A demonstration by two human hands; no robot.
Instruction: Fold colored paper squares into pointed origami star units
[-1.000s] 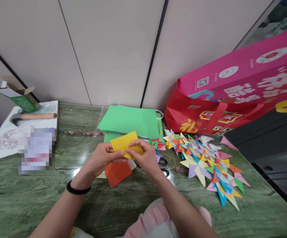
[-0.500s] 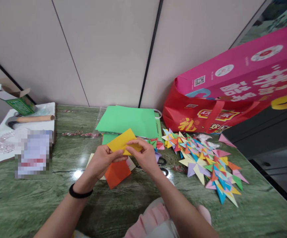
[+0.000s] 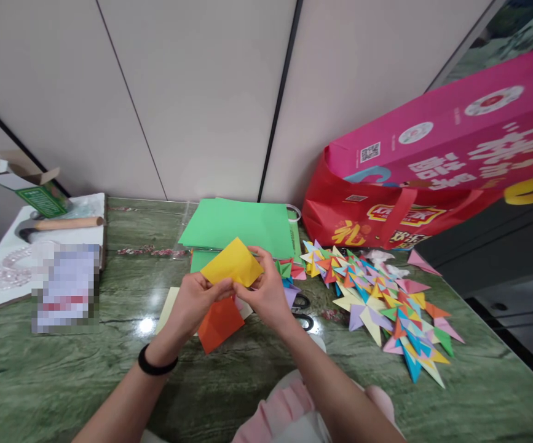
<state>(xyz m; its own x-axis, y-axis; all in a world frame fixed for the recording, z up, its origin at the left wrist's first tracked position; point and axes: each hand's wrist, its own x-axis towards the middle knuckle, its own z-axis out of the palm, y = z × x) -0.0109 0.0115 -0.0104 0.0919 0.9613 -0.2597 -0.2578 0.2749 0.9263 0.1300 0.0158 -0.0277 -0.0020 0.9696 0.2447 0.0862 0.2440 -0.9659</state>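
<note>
A yellow sheet of paper [image 3: 232, 261] is held up between my two hands, its top corner pointing away from me. My left hand [image 3: 198, 300] pinches its lower left edge with thumb and fingers. On the other side, my right hand [image 3: 267, 289] grips the lower right edge, the fingers behind it and the thumb in front, near the left thumb. Beneath my hands an orange sheet of paper [image 3: 221, 326] lies on the table with pale sheets [image 3: 168, 303] partly showing around it. Just right of my right hand are black scissor handles [image 3: 304, 321].
Green sheets [image 3: 243, 224] lie at the back of the marbled table [image 3: 109, 381]. On the right spreads a pile of folded colourful paper pieces [image 3: 386, 295], before a red bag [image 3: 363, 215]. At left, a wooden-handled tool [image 3: 70, 223] and a green box [image 3: 42, 194] rest on a white board.
My right hand has shifted its grip from the front of the yellow paper to its lower right edge. More of the paper's face shows now.
</note>
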